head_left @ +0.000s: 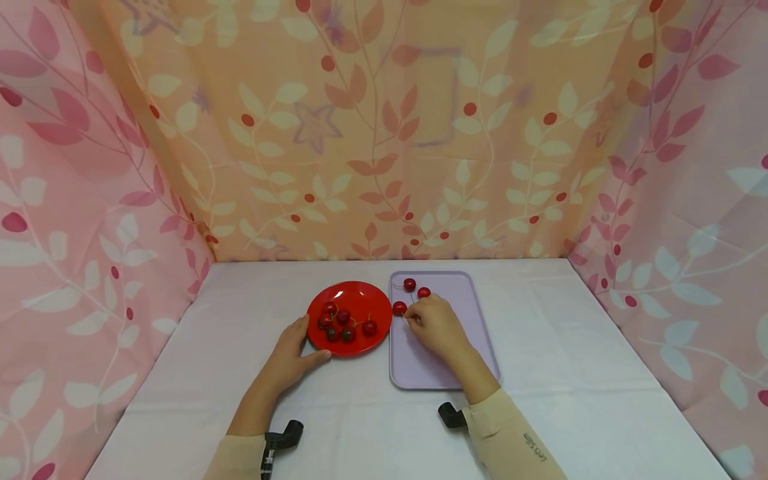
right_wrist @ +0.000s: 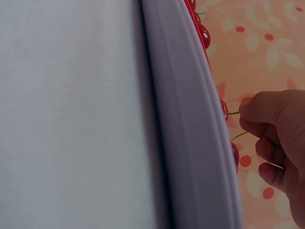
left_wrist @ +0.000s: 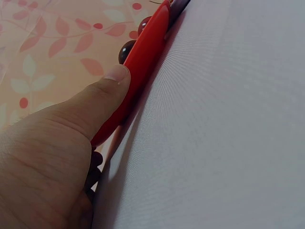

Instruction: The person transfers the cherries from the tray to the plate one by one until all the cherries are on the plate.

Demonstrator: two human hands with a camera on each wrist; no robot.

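Note:
A red plate (head_left: 375, 293) with several dark red cherries (head_left: 343, 316) on it stands left of a lilac tray (head_left: 429, 373). My left hand (head_left: 291, 357) grips the plate's near left rim, and its thumb (left_wrist: 107, 93) lies along the edge in the left wrist view. Over the tray, my right hand (head_left: 438, 323) pinches the thin stem (right_wrist: 233, 113) of a cherry (head_left: 399, 308) between thumb and forefinger. That cherry is at the tray's left edge, close to the plate. Two more cherries, one red cherry (head_left: 409, 285) and another (head_left: 424, 293), lie at the tray's far end.
A white cloth (head_left: 252, 287) covers the table. Flowered fabric (head_left: 372, 133) rises behind it and on both sides. Dark wrist mounts (head_left: 285, 437) show at both sleeves, near the table's front.

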